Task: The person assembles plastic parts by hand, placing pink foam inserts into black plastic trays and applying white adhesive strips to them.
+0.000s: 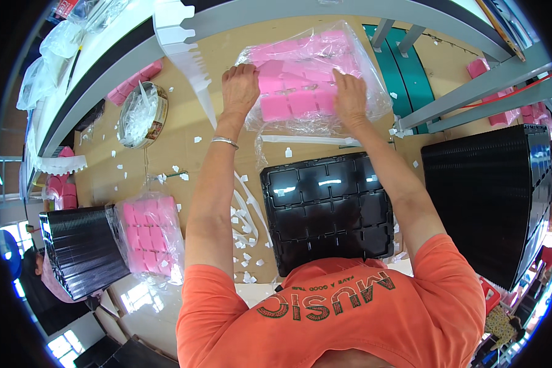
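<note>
A clear plastic bag lies on the cardboard-covered table ahead of me, with pink foam blocks in rows inside and at its mouth. My left hand is at the left edge of the blocks, fingers curled in on the film. On the right side, my right hand has its fingers bent around the plastic beside the blocks; its fingertips are partly hidden. Closer to my body sits a black moulded plastic tray with square pockets, no blocks in them.
Stacks of black trays stand at right and left. Another bagged pink block set lies at left. A round tub holds white scraps. White strips and bits litter the cardboard. A grey metal shelf frame crosses the far side.
</note>
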`<state>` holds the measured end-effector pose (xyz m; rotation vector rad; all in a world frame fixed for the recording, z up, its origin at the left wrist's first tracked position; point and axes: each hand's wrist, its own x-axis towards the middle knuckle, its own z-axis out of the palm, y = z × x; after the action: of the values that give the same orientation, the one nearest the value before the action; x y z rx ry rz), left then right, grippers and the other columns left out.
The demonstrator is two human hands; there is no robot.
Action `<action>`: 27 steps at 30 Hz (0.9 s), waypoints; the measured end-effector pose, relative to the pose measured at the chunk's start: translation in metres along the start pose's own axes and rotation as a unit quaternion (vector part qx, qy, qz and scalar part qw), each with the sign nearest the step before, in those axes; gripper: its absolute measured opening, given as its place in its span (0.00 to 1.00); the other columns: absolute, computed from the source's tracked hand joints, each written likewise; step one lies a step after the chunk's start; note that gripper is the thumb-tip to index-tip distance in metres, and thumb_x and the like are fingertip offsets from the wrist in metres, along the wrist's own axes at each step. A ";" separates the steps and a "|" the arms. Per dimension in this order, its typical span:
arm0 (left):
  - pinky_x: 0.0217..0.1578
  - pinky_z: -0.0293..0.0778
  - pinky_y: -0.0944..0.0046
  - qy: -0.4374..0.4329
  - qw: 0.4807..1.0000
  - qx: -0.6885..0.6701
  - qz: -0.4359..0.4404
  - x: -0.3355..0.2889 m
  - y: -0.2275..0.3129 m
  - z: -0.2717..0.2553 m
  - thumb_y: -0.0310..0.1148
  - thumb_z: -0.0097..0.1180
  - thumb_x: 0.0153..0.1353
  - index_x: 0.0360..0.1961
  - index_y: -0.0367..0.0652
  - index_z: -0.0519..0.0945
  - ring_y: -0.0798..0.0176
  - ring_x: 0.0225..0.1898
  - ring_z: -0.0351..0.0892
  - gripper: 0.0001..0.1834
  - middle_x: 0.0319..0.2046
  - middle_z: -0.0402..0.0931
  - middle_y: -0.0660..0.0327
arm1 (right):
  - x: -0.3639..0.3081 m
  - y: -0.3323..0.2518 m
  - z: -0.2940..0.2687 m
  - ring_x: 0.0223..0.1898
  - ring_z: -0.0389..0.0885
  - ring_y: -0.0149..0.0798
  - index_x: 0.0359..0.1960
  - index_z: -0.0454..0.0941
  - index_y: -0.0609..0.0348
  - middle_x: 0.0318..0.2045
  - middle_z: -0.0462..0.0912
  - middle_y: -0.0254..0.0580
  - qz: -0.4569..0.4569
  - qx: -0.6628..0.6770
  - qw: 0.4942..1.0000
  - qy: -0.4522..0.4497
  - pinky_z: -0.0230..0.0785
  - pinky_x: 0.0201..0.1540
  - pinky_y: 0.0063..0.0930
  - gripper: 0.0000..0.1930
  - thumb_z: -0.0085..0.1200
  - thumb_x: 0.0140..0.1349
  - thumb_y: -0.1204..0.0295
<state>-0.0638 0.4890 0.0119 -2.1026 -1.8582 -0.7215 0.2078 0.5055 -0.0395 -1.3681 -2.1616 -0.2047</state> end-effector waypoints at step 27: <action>0.57 0.59 0.43 -0.031 0.996 -0.073 0.035 -0.333 0.138 -0.141 0.21 0.56 0.46 0.36 0.45 0.78 0.61 0.38 0.73 0.14 0.33 0.71 0.63 | -0.261 -0.007 -0.216 0.36 0.72 0.39 0.33 0.79 0.55 0.29 0.73 0.35 -0.094 0.098 0.988 -0.076 0.58 0.59 0.48 0.13 0.58 0.41 0.80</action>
<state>0.0200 0.1130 -0.0199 -2.2934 -1.8023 -0.8051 0.3664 0.2083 0.0007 -1.1004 -2.3688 0.0441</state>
